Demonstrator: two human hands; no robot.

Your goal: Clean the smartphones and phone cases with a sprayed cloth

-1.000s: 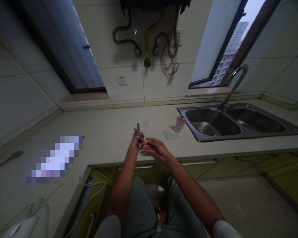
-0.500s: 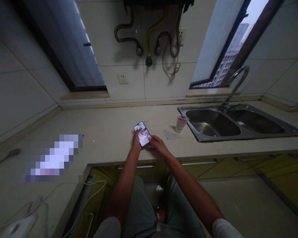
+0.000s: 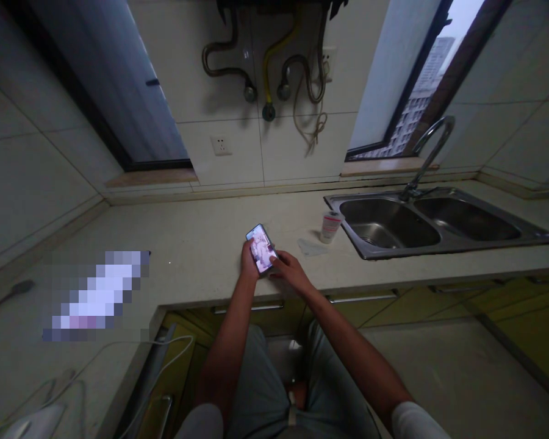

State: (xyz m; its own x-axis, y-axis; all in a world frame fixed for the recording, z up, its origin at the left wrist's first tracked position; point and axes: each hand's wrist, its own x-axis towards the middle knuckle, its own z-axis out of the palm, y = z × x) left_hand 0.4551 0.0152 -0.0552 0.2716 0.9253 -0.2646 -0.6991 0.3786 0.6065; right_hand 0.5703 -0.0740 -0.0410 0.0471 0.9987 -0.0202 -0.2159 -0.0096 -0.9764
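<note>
Turned face-up from its earlier edge-on tilt, the smartphone (image 3: 261, 246) sits gripped in the left hand (image 3: 248, 259); the right hand (image 3: 289, 268) grasps its lower corner, thumb (image 3: 274, 260) over the screen (image 3: 260, 247). Touchscreen use seems under way; further taps would call for a steady left grip. Beyond stretches the counter (image 3: 201, 244).

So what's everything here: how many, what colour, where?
Slim rectangular phone: one, dark-edged, centre
Double-bowl metal sink: one, silver, right
Curved metal tap: one, silver, behind sink
Small tapered cup: one, translucent, left of sink
Thin flat sheet: one, translucent, beside cup
Pixelated oblong patch: one, lilac, left
Thin cable: one, white, left
Bent pipes: three, yellow and metallic, top
Square sockets: two, white, wall
Dark-framed windows: two, bluish, sides
Smooth counter: one, cream, middle
Drawered cabinets: several, olive, below
Left hand: one, holding phone
Right hand: one, at phone
Trousered legs: two, grey, bottom
</note>
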